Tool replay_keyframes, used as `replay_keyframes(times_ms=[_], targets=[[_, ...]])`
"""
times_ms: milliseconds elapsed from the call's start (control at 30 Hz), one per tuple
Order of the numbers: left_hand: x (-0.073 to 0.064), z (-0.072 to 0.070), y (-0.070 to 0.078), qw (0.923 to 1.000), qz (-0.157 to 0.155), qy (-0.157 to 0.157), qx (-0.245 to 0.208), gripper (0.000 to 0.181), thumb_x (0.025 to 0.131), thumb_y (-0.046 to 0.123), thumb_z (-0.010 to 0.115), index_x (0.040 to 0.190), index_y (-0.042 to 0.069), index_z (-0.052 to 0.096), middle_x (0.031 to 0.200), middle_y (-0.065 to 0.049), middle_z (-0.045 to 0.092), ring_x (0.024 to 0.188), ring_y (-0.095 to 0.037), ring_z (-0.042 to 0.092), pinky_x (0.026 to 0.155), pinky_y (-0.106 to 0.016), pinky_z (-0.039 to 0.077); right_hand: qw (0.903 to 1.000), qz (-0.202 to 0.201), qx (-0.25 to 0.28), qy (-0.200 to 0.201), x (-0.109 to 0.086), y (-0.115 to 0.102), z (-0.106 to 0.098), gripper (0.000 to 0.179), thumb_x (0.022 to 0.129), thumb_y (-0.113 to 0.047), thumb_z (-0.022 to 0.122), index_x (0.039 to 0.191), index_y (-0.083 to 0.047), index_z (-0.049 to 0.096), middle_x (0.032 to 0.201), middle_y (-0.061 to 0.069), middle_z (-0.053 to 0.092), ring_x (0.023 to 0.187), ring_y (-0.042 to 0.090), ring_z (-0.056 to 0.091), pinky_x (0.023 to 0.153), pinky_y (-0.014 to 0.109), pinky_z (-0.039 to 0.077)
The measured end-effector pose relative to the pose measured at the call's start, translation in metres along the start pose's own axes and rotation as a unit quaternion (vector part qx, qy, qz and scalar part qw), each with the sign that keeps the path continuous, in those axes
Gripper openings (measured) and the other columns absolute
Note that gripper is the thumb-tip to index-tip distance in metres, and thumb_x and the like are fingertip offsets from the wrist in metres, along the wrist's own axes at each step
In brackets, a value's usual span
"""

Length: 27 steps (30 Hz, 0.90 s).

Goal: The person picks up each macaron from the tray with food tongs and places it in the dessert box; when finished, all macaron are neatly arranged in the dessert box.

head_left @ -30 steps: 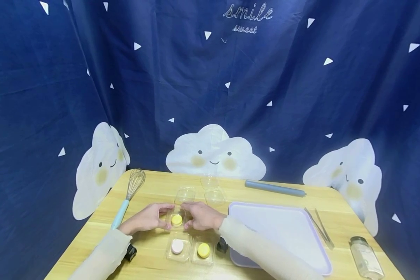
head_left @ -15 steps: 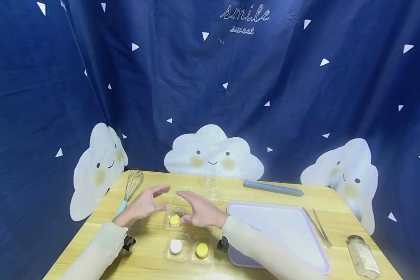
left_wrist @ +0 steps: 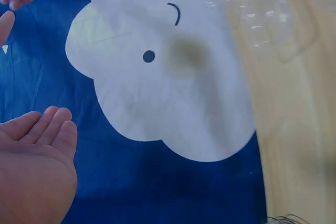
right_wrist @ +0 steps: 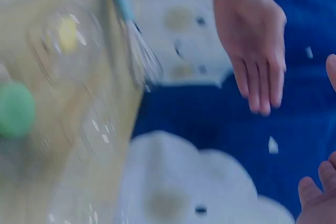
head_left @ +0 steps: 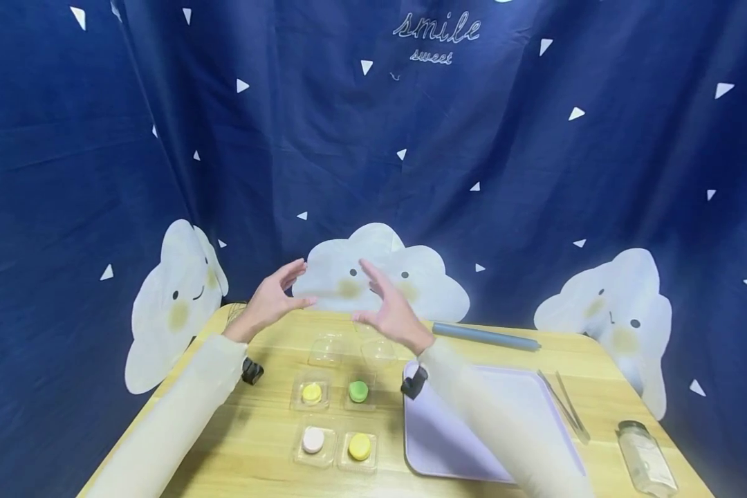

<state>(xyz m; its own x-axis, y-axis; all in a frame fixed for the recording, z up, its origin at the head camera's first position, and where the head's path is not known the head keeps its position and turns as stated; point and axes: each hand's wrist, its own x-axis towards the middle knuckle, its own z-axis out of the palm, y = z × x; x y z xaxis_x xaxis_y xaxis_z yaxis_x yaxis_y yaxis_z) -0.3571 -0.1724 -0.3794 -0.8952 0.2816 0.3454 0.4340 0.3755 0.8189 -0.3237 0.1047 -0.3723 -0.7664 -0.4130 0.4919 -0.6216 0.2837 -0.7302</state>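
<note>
Both hands are raised over the back of the table, palms facing each other, with nothing held. My left hand (head_left: pixel 269 304) has its fingers spread from the thumb. My right hand (head_left: pixel 397 315) mirrors it, fingers apart from the thumb. Below them, small transparent plastic boxes each hold one macaron: a yellow macaron (head_left: pixel 312 394) at back left, a green macaron (head_left: pixel 358 391) at back right, a pale pink macaron (head_left: pixel 313 440) at front left and another yellow macaron (head_left: pixel 360 447) at front right. Raised transparent lids (head_left: pixel 326 350) stand behind the back pair.
A lilac tray (head_left: pixel 438 443) lies right of the boxes, partly under the right sleeve. Beyond it are metal tongs (head_left: pixel 563 404) and a dark-lidded jar (head_left: pixel 649 460). A grey-blue rolling pin (head_left: pixel 485 337) lies along the back edge. The whisk (right_wrist: pixel 139 51) is at the left edge.
Both hands have left the back-left box with the yellow macaron, rising up and away toward the curtain and spreading apart. The green macaron, hidden by the right hand before, now shows.
</note>
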Motion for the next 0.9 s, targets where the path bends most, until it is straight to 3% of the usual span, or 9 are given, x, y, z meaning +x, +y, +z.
replay_keyframes(times_ms=[200, 400, 667, 900], targets=[[0.036, 0.014, -0.001, 0.998, -0.046, -0.027, 0.033, 0.09, 0.085, 0.029, 0.082, 0.157, 0.003, 0.034, 0.158, -0.019, 0.044, 0.148, -0.036, 0.041, 0.125, -0.049, 0.032, 0.9943, 0.066, 0.079, 0.029, 0.021, 0.033, -0.033, 0.097, 0.085, 0.0, 0.077, 0.162, -0.008, 0.019, 0.17, 0.012, 0.022, 0.158, 0.029, 0.021, 0.13, 0.046, 0.023], [0.06, 0.049, -0.012, 0.992, -0.093, -0.068, 0.054, 0.097, 0.081, 0.031, 0.083, 0.156, -0.003, 0.031, 0.159, -0.021, 0.041, 0.148, -0.036, 0.041, 0.125, -0.048, 0.034, 0.9826, 0.151, 0.105, 0.029, 0.023, 0.071, -0.044, 0.095, 0.087, -0.003, 0.073, 0.163, -0.007, 0.016, 0.171, 0.012, 0.019, 0.159, 0.028, 0.016, 0.131, 0.047, 0.018], [0.059, 0.093, -0.036, 0.9767, -0.147, -0.136, 0.078, 0.1, 0.08, 0.03, 0.083, 0.154, -0.009, 0.029, 0.158, -0.03, 0.036, 0.149, -0.043, 0.036, 0.125, -0.051, 0.031, 0.9622, 0.254, 0.098, -0.002, 0.012, 0.12, -0.033, 0.085, 0.091, -0.01, 0.069, 0.161, -0.004, 0.02, 0.168, 0.018, 0.023, 0.157, 0.037, 0.019, 0.13, 0.051, 0.015], [0.053, 0.109, -0.042, 0.9594, -0.172, -0.205, 0.089, 0.102, 0.08, 0.029, 0.083, 0.155, -0.01, 0.026, 0.159, -0.031, 0.036, 0.149, -0.045, 0.035, 0.124, -0.052, 0.032, 0.9502, 0.296, 0.09, -0.042, -0.004, 0.145, -0.015, 0.087, 0.089, -0.011, 0.069, 0.158, 0.005, 0.02, 0.165, 0.025, 0.025, 0.154, 0.043, 0.024, 0.129, 0.053, 0.017]])
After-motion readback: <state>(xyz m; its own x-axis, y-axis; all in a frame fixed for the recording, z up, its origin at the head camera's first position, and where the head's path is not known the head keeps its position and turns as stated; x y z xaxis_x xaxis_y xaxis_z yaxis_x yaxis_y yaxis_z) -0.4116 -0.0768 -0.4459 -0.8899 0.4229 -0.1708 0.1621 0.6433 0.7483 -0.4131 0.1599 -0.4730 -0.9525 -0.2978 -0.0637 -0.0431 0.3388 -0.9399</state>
